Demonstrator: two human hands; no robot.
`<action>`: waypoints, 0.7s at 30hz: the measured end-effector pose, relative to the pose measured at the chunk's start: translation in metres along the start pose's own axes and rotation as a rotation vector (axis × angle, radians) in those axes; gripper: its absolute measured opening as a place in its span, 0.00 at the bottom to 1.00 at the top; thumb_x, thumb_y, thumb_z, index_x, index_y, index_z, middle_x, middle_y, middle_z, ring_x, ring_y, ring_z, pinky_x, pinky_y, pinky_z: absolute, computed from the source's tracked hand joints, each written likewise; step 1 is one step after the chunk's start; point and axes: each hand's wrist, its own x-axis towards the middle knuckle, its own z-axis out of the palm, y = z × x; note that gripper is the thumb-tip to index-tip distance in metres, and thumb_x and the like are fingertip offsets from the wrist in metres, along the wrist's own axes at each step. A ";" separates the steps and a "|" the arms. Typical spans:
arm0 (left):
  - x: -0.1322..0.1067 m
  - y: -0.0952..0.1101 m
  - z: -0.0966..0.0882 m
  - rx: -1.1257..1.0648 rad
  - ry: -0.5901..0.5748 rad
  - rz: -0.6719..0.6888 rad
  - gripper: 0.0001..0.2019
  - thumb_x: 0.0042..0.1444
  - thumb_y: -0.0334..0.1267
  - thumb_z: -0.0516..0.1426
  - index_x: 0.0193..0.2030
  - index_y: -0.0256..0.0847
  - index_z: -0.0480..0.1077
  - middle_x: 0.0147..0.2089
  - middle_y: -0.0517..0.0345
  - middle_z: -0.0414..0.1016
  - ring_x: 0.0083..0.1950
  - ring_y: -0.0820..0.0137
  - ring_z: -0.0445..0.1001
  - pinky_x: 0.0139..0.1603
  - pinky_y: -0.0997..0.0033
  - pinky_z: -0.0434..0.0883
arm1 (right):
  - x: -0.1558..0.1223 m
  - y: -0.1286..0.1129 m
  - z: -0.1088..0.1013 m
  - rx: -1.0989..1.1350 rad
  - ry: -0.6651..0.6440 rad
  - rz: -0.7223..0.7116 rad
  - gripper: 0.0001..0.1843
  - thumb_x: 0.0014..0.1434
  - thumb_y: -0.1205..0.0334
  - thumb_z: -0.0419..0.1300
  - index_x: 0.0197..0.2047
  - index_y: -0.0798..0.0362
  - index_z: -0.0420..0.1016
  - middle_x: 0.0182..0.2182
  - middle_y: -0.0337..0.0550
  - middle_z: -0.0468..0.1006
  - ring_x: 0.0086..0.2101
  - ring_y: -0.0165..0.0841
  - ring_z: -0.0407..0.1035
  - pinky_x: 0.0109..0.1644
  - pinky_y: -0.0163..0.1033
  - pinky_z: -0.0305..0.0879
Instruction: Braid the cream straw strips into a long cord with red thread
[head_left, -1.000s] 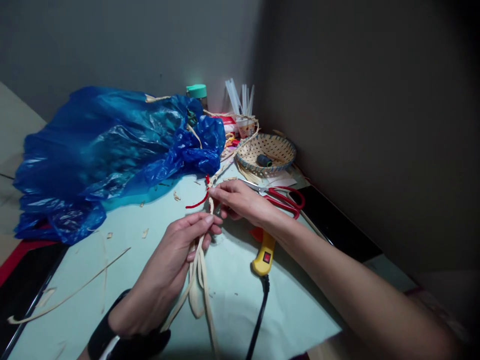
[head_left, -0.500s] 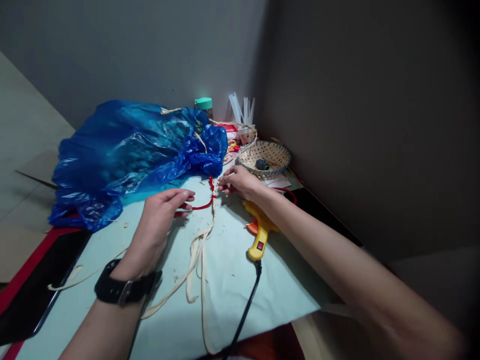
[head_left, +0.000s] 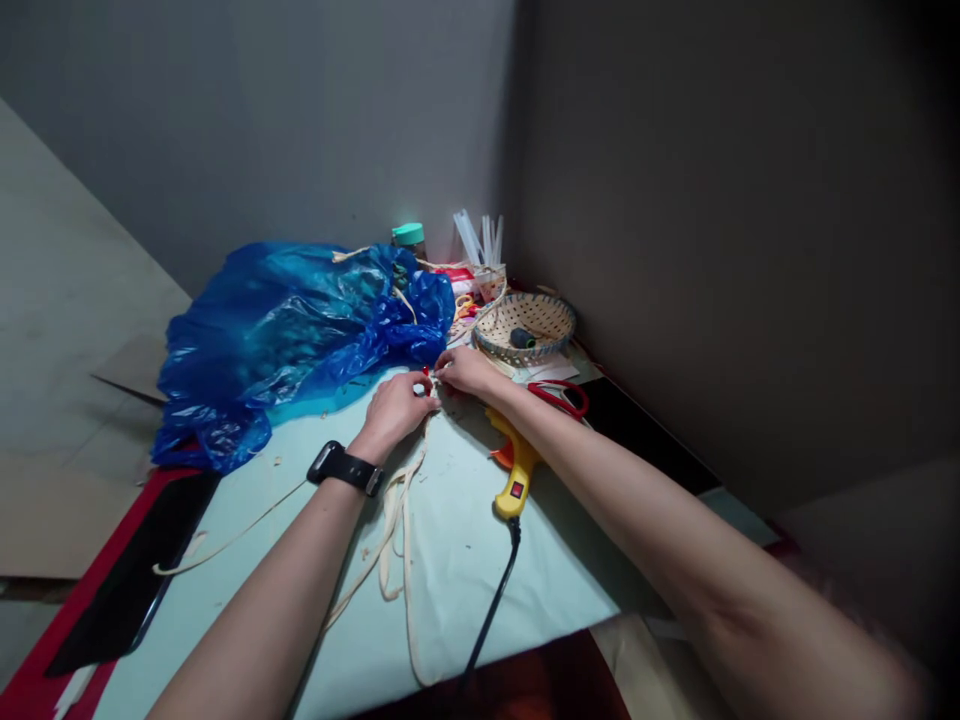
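Both hands meet at the far side of the pale green sheet (head_left: pixel 465 560). My left hand (head_left: pixel 396 407), with a black watch on its wrist, has its fingers curled at a red cord tie (head_left: pixel 426 373) on a plaited cream straw braid. My right hand (head_left: pixel 466 372) pinches the same spot from the right. Loose cream straw strips (head_left: pixel 397 530) trail from that point toward me across the sheet. What exactly each fingertip grips is too small to see.
A crumpled blue plastic bag (head_left: pixel 292 335) lies at the left. A yellow glue gun (head_left: pixel 514 470) with a black cable lies under my right forearm. Red scissors (head_left: pixel 559 397), a woven basket (head_left: pixel 525 325), glue sticks in a cup (head_left: pixel 487 260) and a green-capped jar (head_left: pixel 409 237) fill the corner.
The camera pulled back and up. My left hand left the loose strips and moved forward to the red tie, joining my right hand, which also shifted farther away.
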 end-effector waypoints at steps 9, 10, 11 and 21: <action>0.000 -0.010 0.000 -0.251 -0.017 -0.028 0.10 0.39 0.34 0.60 0.32 0.40 0.69 0.19 0.65 0.64 0.20 0.74 0.60 0.24 0.74 0.53 | -0.006 -0.001 0.005 -0.002 0.025 -0.023 0.10 0.62 0.59 0.58 0.38 0.59 0.72 0.34 0.41 0.75 0.32 0.29 0.70 0.37 0.38 0.70; 0.000 -0.010 -0.001 -0.312 -0.036 -0.031 0.12 0.40 0.36 0.61 0.34 0.39 0.68 0.19 0.65 0.64 0.19 0.75 0.59 0.23 0.74 0.53 | -0.007 -0.001 0.007 0.027 0.017 -0.014 0.11 0.63 0.58 0.57 0.37 0.59 0.72 0.32 0.40 0.75 0.30 0.27 0.70 0.35 0.37 0.70; -0.001 -0.010 -0.002 -0.368 -0.053 -0.033 0.14 0.40 0.38 0.61 0.36 0.39 0.68 0.20 0.64 0.65 0.19 0.76 0.59 0.23 0.75 0.54 | -0.009 -0.002 0.010 0.060 0.006 -0.006 0.12 0.63 0.57 0.56 0.37 0.59 0.72 0.30 0.39 0.74 0.28 0.26 0.70 0.33 0.35 0.69; -0.001 -0.007 -0.001 -0.573 -0.063 -0.028 0.11 0.41 0.32 0.58 0.33 0.41 0.63 0.14 0.70 0.57 0.15 0.79 0.53 0.17 0.78 0.48 | -0.013 -0.005 0.031 0.172 0.297 -0.037 0.07 0.58 0.63 0.59 0.39 0.57 0.67 0.28 0.37 0.73 0.25 0.26 0.67 0.29 0.32 0.63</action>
